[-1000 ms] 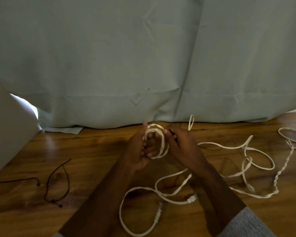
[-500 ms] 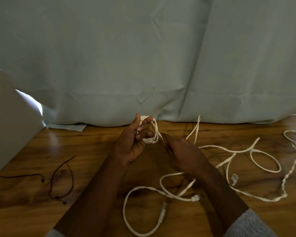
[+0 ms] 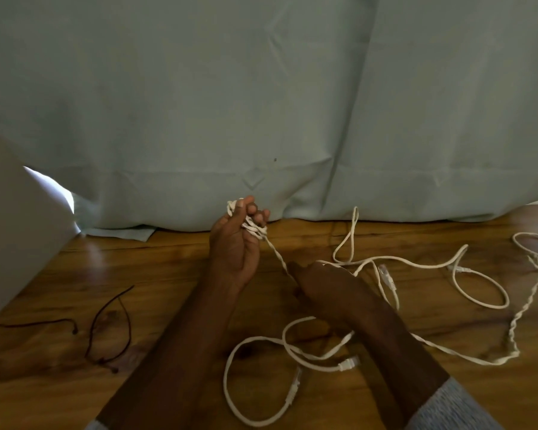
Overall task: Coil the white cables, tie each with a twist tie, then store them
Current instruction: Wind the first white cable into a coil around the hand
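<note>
A: where's the white cable coil [image 3: 251, 226]?
B: frame center, left hand [image 3: 235, 248] fingers curled tight round it. right hand [image 3: 323, 285] just below pinches the trailing strand, rest sprawls across the wooden table [image 3: 174, 274]

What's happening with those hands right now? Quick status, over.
Left hand shut on coil. Right hand feeding the twisted white cable. Loose cables tangled on the table; dark twist ties untouched.
</note>
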The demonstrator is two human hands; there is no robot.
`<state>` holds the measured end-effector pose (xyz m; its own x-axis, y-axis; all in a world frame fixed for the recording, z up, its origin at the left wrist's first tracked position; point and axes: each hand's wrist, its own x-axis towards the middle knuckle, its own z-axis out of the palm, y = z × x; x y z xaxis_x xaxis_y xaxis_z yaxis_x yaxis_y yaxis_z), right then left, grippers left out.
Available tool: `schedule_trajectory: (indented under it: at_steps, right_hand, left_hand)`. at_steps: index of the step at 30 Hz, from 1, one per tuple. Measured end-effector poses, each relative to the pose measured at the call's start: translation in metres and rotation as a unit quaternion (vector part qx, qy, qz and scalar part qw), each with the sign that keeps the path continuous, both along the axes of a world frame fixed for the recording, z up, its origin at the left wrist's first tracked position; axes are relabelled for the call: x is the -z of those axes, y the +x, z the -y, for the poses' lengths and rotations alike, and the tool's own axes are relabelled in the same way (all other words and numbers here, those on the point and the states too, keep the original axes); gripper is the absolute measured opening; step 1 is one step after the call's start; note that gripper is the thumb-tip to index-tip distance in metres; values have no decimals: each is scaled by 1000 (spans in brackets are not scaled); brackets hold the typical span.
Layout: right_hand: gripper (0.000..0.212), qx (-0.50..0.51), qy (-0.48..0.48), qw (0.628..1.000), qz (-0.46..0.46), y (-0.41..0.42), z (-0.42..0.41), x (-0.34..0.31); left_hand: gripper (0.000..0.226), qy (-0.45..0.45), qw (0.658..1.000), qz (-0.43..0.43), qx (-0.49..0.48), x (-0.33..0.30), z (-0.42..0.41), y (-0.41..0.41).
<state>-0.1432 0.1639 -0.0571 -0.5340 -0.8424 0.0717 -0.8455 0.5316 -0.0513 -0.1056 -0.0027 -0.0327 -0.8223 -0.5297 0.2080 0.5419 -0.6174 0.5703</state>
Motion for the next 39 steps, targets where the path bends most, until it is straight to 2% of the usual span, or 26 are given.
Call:
schedule_trajectory:
  at_steps: [4, 6, 10, 12, 14, 16, 18, 22, 25, 27, 29, 31, 34, 37, 39]
  right_hand:
    - [40, -28, 24, 999, -25, 5, 2, -5]
    - [37, -52, 20, 998, -9, 7, 4, -8]
    - [34, -100, -30, 994, -2, 7, 5, -13]
    - [29, -121, -67, 990, -7, 8, 5, -11]
    - [22, -141, -101, 985, 0, 8, 5, -10]
    - [16, -158, -143, 977, 16, 8, 6, -9]
    - [15, -166, -185, 968, 24, 6, 5, -8]
    - [14, -143, -291, 942, 82, -1, 0, -8]
    - [9, -147, -388, 896, 159, 0, -1, -11]
    - [8, -132, -444, 866, 191, 0, 0, -11]
    - [13, -96, -487, 849, 183, -4, -1, -7]
    - [13, -70, -495, 851, 158, -9, -2, -5]
    - [12, -66, -474, 871, 114, -13, -5, -6]
    - [13, -73, -464, 878, 89, -14, -6, -7]
    - [14, -61, -454, 882, 110, -17, -4, -6]
  left_hand:
    - [18, 72, 996, -26, -35, -4, 7, 2]
    - [16, 49, 997, -10, -62, -3, 8, 4]
    - [16, -137, 977, 81, -141, 10, 3, 2]
    - [24, -227, 952, 106, -175, 19, 1, 1]
    - [27, -334, 912, 125, -203, 25, -1, 1]
    - [27, -432, 872, 127, -190, 31, -4, 5]
    - [28, -478, 859, 118, -141, 37, -5, 8]
    - [24, -472, 868, 147, -39, 36, -6, 10]
    - [14, -457, 878, 137, 38, 34, -9, 14]
    - [25, -443, 884, 132, 76, 35, -11, 15]
    - [44, -396, 899, 122, 142, 36, -12, 14]
    - [53, -385, 894, 124, 194, 35, -13, 15]
    - [48, -436, 868, 133, 195, 31, -14, 20]
    - [52, -403, 883, 142, 197, 27, -6, 22]
    - [51, -383, 887, 154, 206, 27, -2, 21]
